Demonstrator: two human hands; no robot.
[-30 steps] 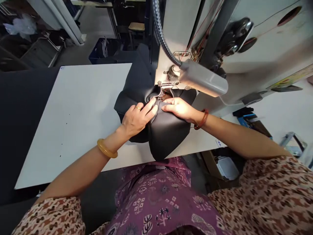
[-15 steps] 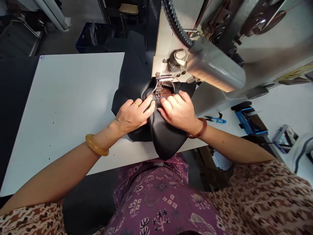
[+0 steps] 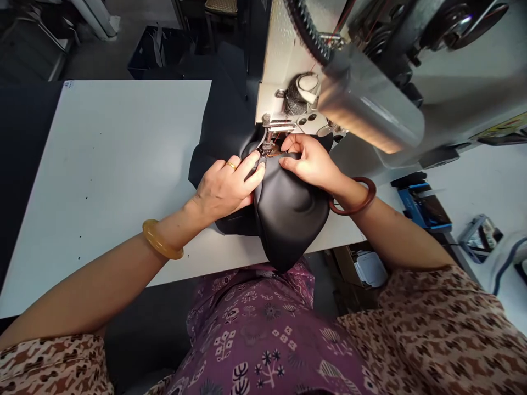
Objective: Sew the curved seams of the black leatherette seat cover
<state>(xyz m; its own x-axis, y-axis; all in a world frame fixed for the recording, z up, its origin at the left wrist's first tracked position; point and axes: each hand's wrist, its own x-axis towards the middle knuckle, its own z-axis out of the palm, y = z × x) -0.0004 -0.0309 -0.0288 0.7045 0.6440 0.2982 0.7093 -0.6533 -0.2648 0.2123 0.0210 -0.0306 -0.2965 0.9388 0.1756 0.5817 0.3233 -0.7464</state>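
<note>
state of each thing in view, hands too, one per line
black material: bunched, partly overhanging the white table
left hand: resting on the material
right hand: at the material's edge, thumb and fingers curved
lamp: lit
presser foot: up or down, cannot tell
cardboard box: open

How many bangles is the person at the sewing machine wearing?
2 visible. A yellow bangle circles the left hand's wrist, and a red-brown bangle circles the right hand's. Any under the sleeves would be hidden.
</note>
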